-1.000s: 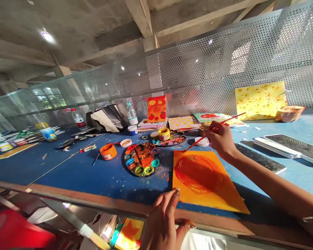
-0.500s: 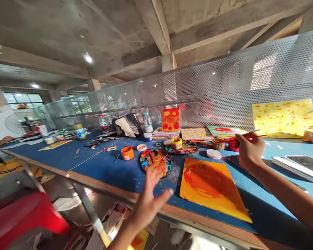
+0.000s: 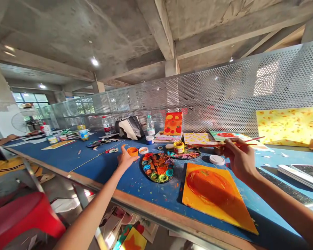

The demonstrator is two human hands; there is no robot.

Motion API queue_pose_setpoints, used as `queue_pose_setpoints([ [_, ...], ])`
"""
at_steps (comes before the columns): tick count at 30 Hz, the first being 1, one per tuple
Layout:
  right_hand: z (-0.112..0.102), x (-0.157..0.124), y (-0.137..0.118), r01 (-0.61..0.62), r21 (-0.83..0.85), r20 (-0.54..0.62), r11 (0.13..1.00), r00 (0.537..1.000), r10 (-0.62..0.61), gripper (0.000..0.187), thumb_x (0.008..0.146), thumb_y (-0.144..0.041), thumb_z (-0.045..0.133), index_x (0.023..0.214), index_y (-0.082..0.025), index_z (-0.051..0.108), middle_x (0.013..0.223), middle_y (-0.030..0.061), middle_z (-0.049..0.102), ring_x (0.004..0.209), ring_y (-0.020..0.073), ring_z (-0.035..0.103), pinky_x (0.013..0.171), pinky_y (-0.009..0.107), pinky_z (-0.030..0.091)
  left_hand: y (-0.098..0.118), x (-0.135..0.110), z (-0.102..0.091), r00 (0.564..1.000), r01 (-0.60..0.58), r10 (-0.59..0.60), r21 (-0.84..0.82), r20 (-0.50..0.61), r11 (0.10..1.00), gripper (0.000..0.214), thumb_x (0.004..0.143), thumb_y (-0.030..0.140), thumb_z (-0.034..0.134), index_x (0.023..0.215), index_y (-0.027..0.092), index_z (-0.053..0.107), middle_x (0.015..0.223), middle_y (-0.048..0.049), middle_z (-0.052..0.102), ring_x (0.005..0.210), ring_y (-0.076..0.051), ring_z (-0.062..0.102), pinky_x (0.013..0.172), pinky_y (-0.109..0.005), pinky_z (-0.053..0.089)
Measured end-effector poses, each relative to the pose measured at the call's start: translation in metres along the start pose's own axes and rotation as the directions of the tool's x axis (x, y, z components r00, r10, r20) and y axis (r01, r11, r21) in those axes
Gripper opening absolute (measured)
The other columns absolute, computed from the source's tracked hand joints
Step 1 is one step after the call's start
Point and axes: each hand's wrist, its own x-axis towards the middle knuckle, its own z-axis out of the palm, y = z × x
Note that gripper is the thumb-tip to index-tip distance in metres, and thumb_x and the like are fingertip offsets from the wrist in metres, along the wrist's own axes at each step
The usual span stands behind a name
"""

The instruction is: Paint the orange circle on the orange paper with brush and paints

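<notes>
My left hand (image 3: 125, 159) is at the orange paint jar (image 3: 133, 151), thumb and fingers curved around its near and left sides. The jar stands open on the blue table. In the air over the table, my right hand (image 3: 240, 158) pinches thin red-handled paintbrushes (image 3: 207, 143), their tips pointing left. Below that hand lies an orange board (image 3: 198, 199) painted with a large red-orange round shape. Between my hands sits a round palette (image 3: 169, 177) with several wells of coloured paint and a brush lying across it.
A yellow paint jar (image 3: 178, 147), a white lid (image 3: 217, 160) and a second palette (image 3: 189, 154) stand behind. Painted boards (image 3: 173, 123) lean near a perforated metal screen (image 3: 219, 93). Phones (image 3: 301, 177) lie at right. A red stool (image 3: 21, 215) is at lower left; another person's arm (image 3: 2, 140) shows far left.
My left hand has moved from over the palette, left and away from me, to the orange paint jar. My right hand has lowered slightly and shifted left with the brushes.
</notes>
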Motion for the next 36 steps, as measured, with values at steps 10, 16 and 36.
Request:
queue_pose_setpoints([
  [10,0.019,-0.042,-0.002,0.123,-0.120,0.400,0.985,0.914,-0.066,0.020,0.075,-0.037,0.075,0.079,-0.018,0.071,0.065,0.0024,0.067,0.051,0.0122,0.059,0.045,0.025,0.051,0.099,-0.051,0.017,0.714,-0.698,0.699,-0.119,-0.034,0.707,0.091,0.065,0.020,0.081,0.137,0.020,0.026,0.121,-0.0110,0.066,0.121,-0.026,0.059,0.118,-0.052,0.017],
  [16,0.023,-0.048,-0.008,0.412,-0.302,0.424,0.860,0.866,-0.266,0.010,0.082,-0.028,0.065,0.080,-0.019,0.070,0.070,0.0026,0.071,0.053,0.0125,0.062,0.045,0.022,0.053,0.141,-0.063,0.033,0.610,-0.791,0.784,-0.154,-0.117,0.592,0.084,0.070,0.030,0.076,0.137,0.018,0.026,0.119,-0.0120,0.066,0.116,-0.028,0.062,0.118,-0.055,0.021],
  [36,0.019,-0.048,-0.012,0.984,-0.144,0.828,-0.107,0.060,-0.557,0.026,0.091,-0.006,0.043,0.094,-0.017,0.066,0.072,0.0075,0.072,0.058,0.0158,0.066,0.057,0.029,0.056,0.156,-0.082,0.048,0.769,-0.635,0.621,-0.296,-0.152,0.714,0.074,0.063,0.020,0.075,0.128,0.018,0.038,0.108,-0.0084,0.068,0.109,-0.028,0.062,0.106,-0.051,0.037],
])
